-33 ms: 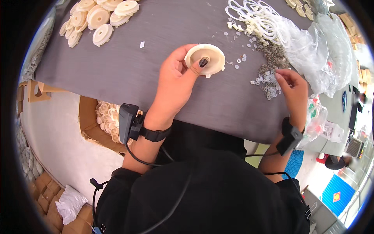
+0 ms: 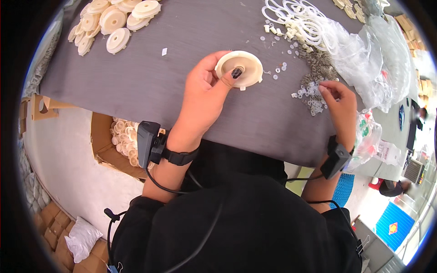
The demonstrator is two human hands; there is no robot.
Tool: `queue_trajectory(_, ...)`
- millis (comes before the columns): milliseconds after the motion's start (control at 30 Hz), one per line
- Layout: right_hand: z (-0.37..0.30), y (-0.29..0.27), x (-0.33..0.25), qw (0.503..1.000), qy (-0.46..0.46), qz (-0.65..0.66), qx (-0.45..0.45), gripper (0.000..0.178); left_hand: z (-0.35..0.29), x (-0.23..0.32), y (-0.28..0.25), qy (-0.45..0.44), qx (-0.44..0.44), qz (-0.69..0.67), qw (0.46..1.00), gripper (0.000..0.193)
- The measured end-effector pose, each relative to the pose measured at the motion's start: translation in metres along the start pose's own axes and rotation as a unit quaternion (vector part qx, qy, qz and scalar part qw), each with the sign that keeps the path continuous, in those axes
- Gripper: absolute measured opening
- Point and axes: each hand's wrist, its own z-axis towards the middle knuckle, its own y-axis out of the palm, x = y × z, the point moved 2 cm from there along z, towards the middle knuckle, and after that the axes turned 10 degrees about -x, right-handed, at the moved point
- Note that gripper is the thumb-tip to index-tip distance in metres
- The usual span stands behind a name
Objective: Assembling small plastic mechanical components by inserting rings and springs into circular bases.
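My left hand grips a round cream plastic disc with a raised rim and small tabs. Its thumb presses on the hub in the middle, and its other fingers are mostly hidden beneath. To the right, my right hand is closed in a pinch at the edge of a heap of small translucent washers. Whatever is between those fingertips is too small to make out. Just beyond the washers lies a pile of small metal springs.
Cream discs are piled at the far left of the grey table. White rings, small cream pieces and clear plastic bags lie at the far right. Below the table's left edge, a cardboard box holds cream parts.
My right hand has shifted very slightly left, at the washers. My left hand keeps its grip on the disc. The whole view has shifted a little.
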Motion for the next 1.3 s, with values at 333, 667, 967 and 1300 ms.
queue_trajectory(333,0.006,0.010,-0.013,0.992,0.020,-0.125,0.006,0.019,0.001,0.005,0.005,0.045,-0.078,-0.028,0.996,0.032)
queue_trajectory(667,0.002,0.008,-0.007,0.996,0.013,0.088,0.024,0.011,0.001,0.001,0.000,0.053,-0.098,-0.050,0.992,0.042)
queue_trajectory(967,-0.002,0.007,-0.019,0.978,-0.011,0.202,0.058,0.010,-0.004,0.005,0.004,0.118,-0.168,-0.073,0.976,0.043)
queue_trajectory(1300,-0.016,0.023,-0.069,0.946,-0.095,0.310,-0.016,0.009,-0.009,0.006,0.003,0.138,-0.260,-0.163,0.942,0.036)
